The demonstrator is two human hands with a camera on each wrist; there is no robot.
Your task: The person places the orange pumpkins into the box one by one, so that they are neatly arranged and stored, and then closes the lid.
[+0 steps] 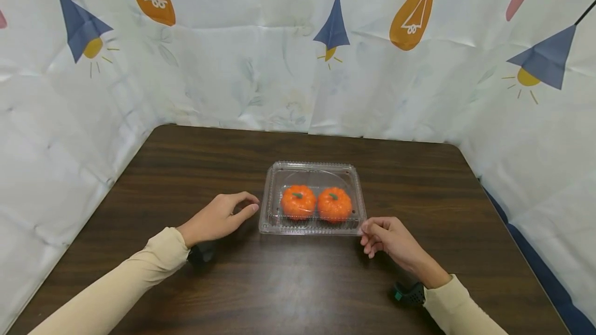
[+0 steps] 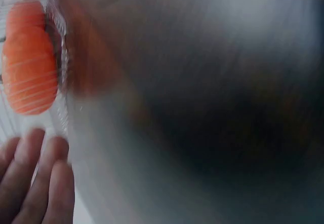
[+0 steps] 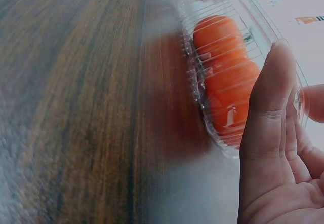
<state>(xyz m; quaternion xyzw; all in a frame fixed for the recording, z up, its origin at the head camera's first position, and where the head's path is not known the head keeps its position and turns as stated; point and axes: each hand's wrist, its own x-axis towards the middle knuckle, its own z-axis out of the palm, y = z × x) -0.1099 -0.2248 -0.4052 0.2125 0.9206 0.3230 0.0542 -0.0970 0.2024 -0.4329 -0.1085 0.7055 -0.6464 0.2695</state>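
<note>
A clear plastic clamshell box [image 1: 313, 227] lies on the dark wooden table, its lid apparently down. Inside it sit two small orange pumpkins, a left one [image 1: 298, 202] and a right one [image 1: 334, 204], each with a green stem. My right hand [image 1: 391, 239] pinches the front right corner of the box between thumb [image 3: 273, 82] and fingers. Just off the left side of the box is my left hand [image 1: 221, 217], fingers relaxed and bent slightly, holding nothing. In the left wrist view its fingertips [image 2: 58, 148] are near the box's edge.
The wooden table [image 1: 298, 293] has rounded far corners. A white curtain [image 1: 214, 76] printed with lamps and bulbs hangs behind and along both sides. Dark bands [image 1: 202, 252] sit at both wrists, below pale yellow sleeves [image 1: 135, 273].
</note>
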